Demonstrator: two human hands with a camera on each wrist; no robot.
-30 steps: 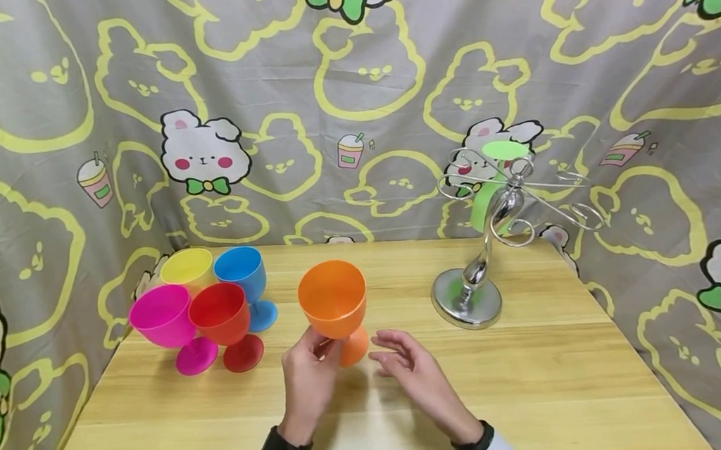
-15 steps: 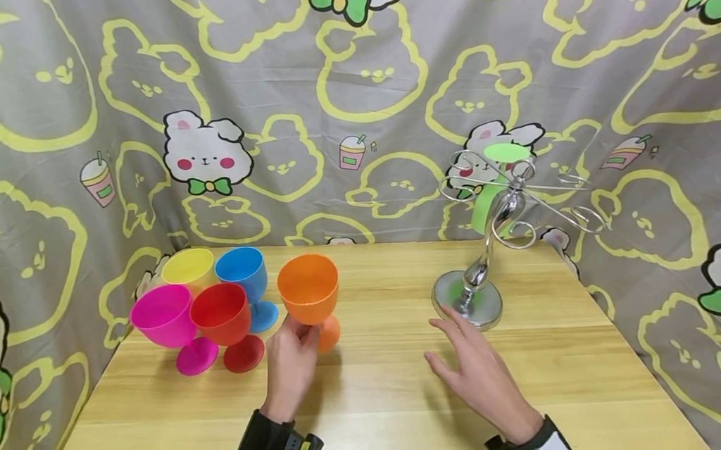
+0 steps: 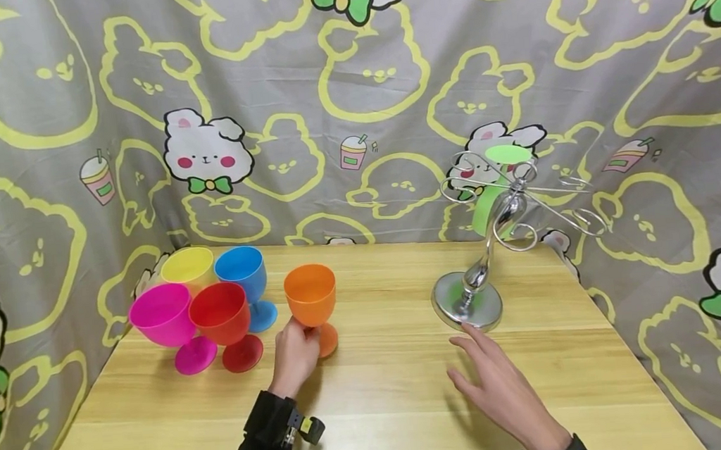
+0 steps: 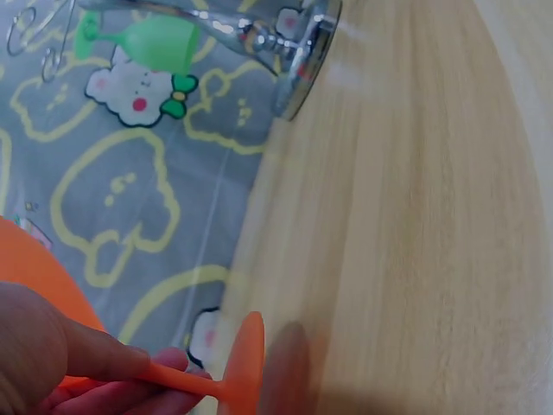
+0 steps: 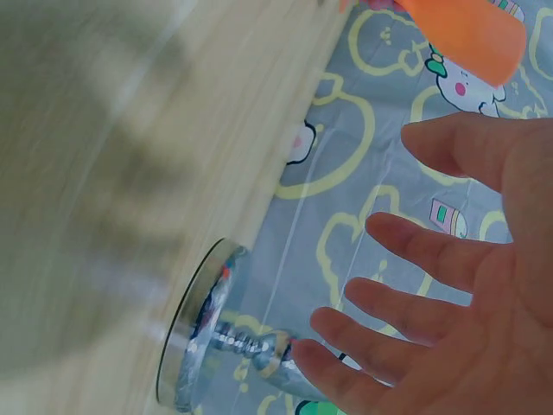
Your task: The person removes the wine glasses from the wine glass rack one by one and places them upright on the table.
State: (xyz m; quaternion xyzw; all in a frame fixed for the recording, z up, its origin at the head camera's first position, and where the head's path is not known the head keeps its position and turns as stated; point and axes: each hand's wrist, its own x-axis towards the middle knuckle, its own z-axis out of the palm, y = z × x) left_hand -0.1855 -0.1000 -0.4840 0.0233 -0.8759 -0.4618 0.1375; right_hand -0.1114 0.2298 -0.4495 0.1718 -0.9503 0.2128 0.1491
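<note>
My left hand (image 3: pixel 296 353) pinches the stem of an orange plastic goblet (image 3: pixel 311 296), held upright right of the other goblets. In the left wrist view its foot (image 4: pixel 245 363) is close to the tabletop; I cannot tell whether it touches. My right hand (image 3: pixel 497 387) holds nothing, its fingers spread apart in the right wrist view, just in front of the round base (image 3: pixel 467 301) of a chrome goblet rack (image 3: pixel 511 206). A green goblet (image 3: pixel 489 208) hangs upside down from the rack's far side, partly hidden by its post.
Left of the orange goblet stand a blue goblet (image 3: pixel 243 273), a red goblet (image 3: pixel 220 317), a magenta goblet (image 3: pixel 163 318) and a yellow goblet (image 3: pixel 187 267), close together. A patterned curtain (image 3: pixel 386 145) borders the back and sides of the wooden table (image 3: pixel 382 421).
My left hand has carried the orange goblet leftward, then lowered it towards the table. My right hand has moved right, away from the goblet to the rack's base.
</note>
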